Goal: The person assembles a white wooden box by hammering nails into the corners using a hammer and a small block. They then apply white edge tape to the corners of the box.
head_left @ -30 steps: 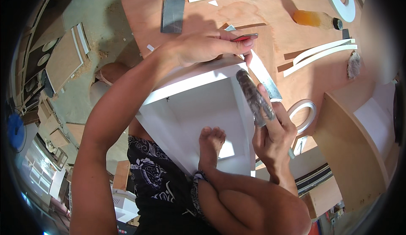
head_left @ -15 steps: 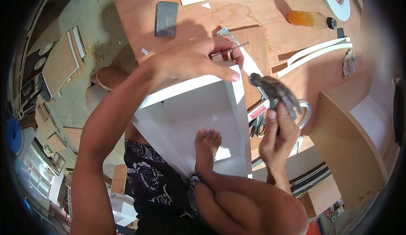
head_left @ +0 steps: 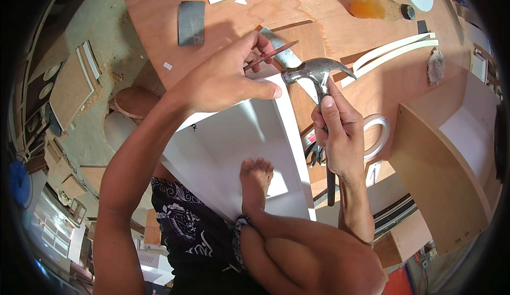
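Inside white box (head_left: 294, 135), foot (head_left: 255, 183); right hand (head_left: 341, 130) wrapped round hammer (head_left: 314, 71); left hand (head_left: 220, 81) half-curled, gripping reddish stick (head_left: 276, 52)

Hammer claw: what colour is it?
Dark grey; the claw shows best in the head view.

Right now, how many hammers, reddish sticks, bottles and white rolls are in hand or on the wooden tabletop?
Hammer, in the right hand: 1
Reddish stick, in the left hand: 1
Bottle: 1
White rolls: 2
Total: 5

Foot (head_left: 255, 184) obstructs the open white box (head_left: 296, 138)
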A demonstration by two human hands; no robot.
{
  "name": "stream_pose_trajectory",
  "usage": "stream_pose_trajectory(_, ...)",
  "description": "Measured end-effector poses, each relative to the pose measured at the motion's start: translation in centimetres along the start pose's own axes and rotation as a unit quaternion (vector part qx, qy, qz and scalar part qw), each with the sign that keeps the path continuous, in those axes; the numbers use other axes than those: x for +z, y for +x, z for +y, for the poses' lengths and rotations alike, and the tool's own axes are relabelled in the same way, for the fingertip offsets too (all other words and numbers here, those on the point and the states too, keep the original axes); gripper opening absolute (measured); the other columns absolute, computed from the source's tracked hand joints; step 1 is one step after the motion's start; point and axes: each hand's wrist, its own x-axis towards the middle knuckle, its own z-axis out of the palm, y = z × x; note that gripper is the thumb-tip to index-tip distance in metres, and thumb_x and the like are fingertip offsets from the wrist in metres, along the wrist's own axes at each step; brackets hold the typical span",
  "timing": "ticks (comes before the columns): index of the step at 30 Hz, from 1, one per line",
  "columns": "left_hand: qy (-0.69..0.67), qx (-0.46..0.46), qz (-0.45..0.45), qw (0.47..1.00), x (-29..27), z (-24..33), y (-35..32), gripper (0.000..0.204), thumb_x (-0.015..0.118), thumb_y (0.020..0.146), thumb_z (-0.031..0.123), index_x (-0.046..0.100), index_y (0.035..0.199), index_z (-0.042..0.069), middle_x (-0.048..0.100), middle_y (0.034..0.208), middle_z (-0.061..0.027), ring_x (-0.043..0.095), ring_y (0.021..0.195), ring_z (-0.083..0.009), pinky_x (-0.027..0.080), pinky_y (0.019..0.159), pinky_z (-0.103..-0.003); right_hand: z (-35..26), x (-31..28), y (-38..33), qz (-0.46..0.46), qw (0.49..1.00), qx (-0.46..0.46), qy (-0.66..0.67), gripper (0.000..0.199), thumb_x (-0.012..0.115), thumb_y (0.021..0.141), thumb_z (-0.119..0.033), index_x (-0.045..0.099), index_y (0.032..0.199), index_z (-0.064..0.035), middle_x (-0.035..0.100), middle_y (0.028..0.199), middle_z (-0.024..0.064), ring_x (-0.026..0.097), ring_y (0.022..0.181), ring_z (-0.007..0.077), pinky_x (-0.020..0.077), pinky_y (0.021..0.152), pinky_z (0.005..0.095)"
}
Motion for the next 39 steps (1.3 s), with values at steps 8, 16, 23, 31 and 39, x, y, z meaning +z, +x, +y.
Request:
stream_pose_trajectory(8,0.029,-0.017,0.008,0.999,-0.1,-0.3,-0.1,0.062,0.091,0.084,0.036,0.056,0.126,0.007,0.056,0.112,-0.0004,0.051,0.102,-0.0126,0.047,0.088,-0.03,0.1,0.2,-1.2,0.08,0.991,-0.104,-0.009,0.052,0.051,0.117,-0.02,0.042,0.165,-0.0011,0.051,0.078,-0.0033,0.038,0.061,0.0012,0.0318,0.052,0.0186)
stream_pose_trajectory(16,0.055,-0.014,0.01,0.998,-0.5,0.4,-0.3,0.06,0.091,0.08,0.032,0.058,0.122,0.005,0.055,0.107,-0.0028,0.052,0.1,-0.015,0.047,0.088,-0.031,0.4,-0.6,-1.9,0.1,0.843,-0.44,-0.292,0.036,0.07,0.092,0.008,0.074,0.128,0.0049,0.068,0.089,0.0159,0.06,0.065,0.0228,0.053,0.063,0.0348)
stream_pose_trajectory(23,0.053,-0.04,0.02,0.998,-0.6,0.3,-0.3,0.059,0.09,0.076,0.026,0.057,0.119,0.003,0.056,0.107,-0.0052,0.053,0.1,-0.0176,0.048,0.09,-0.032,0.0,0.0,-1.7,0.037,0.845,-0.414,-0.336,0.07,0.072,0.084,0.011,0.068,0.15,-0.0111,0.059,0.081,0.0074,0.056,0.059,0.0189,0.0482,0.055,0.0342)
stream_pose_trajectory(31,0.038,-0.029,0.016,0.999,-0.7,-0.2,-0.4,0.057,0.09,0.075,0.023,0.057,0.117,0.003,0.056,0.105,-0.0051,0.053,0.099,-0.0171,0.047,0.089,-0.031,-0.9,0.2,-1.8,0.06,0.822,-0.428,-0.372,0.07,0.072,0.083,0.009,0.067,0.15,-0.0094,0.062,0.081,0.0076,0.059,0.061,0.0189,0.0489,0.055,0.035)
stream_pose_trajectory(39,0.021,-0.024,0.005,0.999,-0.4,0.5,0.0,0.058,0.09,0.077,0.028,0.058,0.118,0.005,0.056,0.105,-0.0012,0.052,0.096,-0.0145,0.046,0.087,-0.031,-0.5,-0.5,-2.3,0.07,0.946,-0.201,-0.246,0.048,0.059,0.11,-0.016,0.056,0.154,0.005,0.056,0.069,0.005,0.054,0.06,0.01,0.0432,0.055,0.0265)
